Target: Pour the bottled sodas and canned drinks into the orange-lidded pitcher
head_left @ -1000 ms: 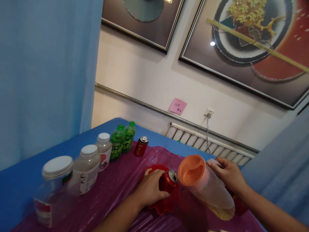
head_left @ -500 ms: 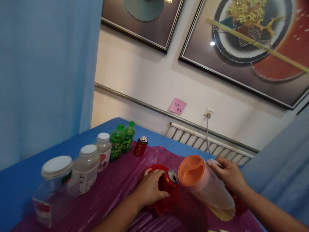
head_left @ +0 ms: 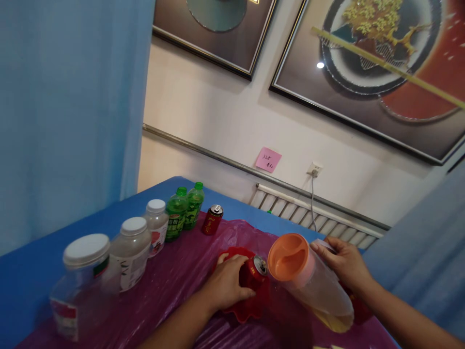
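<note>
My left hand (head_left: 229,282) is wrapped round a red drink can (head_left: 253,271), which leans to the right over a red scalloped dish (head_left: 242,314). My right hand (head_left: 343,261) grips the handle of a clear pitcher (head_left: 319,293) with an orange lid (head_left: 288,257). The pitcher is tilted to the left, its lid close beside the can's top. Some pale yellowish liquid shows low in the pitcher. Whether any liquid passes between pitcher and can, I cannot tell.
Left of my hands stand clear jars with white lids (head_left: 87,249), two green bottles (head_left: 177,215) and another red can (head_left: 213,220). Purple plastic sheeting (head_left: 174,286) covers part of the blue table (head_left: 32,286). Behind is a radiator (head_left: 279,206); a red object (head_left: 361,310) sits partly hidden behind the pitcher.
</note>
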### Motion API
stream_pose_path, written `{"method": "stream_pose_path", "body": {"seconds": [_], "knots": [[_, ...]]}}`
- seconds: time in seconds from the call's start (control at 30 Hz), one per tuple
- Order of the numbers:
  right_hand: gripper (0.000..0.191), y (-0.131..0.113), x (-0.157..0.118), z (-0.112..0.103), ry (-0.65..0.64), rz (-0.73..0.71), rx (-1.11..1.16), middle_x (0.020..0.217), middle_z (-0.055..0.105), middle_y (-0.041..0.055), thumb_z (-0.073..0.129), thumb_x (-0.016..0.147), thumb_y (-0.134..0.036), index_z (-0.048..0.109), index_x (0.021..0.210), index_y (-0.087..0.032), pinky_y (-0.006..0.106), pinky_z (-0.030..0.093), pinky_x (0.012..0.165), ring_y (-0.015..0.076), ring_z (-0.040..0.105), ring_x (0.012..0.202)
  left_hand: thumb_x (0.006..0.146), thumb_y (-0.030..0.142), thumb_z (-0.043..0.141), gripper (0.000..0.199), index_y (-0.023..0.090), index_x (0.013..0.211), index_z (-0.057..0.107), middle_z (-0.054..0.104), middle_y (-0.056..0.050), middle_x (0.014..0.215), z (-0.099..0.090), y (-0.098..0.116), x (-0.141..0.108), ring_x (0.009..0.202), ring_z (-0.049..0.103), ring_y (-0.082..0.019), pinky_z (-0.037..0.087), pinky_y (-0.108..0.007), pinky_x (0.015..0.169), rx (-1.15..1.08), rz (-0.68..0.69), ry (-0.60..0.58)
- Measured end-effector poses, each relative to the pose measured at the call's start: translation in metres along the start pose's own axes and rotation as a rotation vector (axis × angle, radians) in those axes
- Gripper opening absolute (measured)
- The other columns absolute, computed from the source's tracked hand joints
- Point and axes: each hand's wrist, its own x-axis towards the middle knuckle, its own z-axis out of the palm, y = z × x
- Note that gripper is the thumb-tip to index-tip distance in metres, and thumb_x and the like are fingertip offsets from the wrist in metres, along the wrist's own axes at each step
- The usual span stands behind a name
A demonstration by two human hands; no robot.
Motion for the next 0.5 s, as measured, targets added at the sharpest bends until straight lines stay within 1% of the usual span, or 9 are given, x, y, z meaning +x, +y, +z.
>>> {"method": "stream_pose_path", "body": {"seconds": [0.33,0.5], "knots": [[0.055,0.0000,-0.0002,-0.0003,0.009,-0.005,-0.001,0.059,0.043,-0.0033,0.068,0.075,-0.071,0.052,0.061,-0.020,0.025,0.031,0.051,0.0124,0.039,0.057,0.060,0.035,0.087,0.066,0.023,0.122,0.066,0.070,-0.008,0.131,-0.0033,0.0056,-0.0012,0.126,0.060,-0.035,0.022,-0.053,0.120,0.011,-0.025,-0.021],[0.053,0.0031,0.0000,-0.0004,-0.001,-0.020,-0.032,0.059,0.044,-0.0029,0.066,0.078,-0.070,0.053,0.062,-0.021,0.025,0.032,0.051,0.0131,0.040,0.058,0.060,0.035,0.087,0.066,0.023,0.121,0.066,0.071,-0.007,0.128,-0.0025,0.0050,-0.0010,0.123,0.061,-0.035,0.024,-0.053,0.119,0.007,-0.008,-0.014]]}}
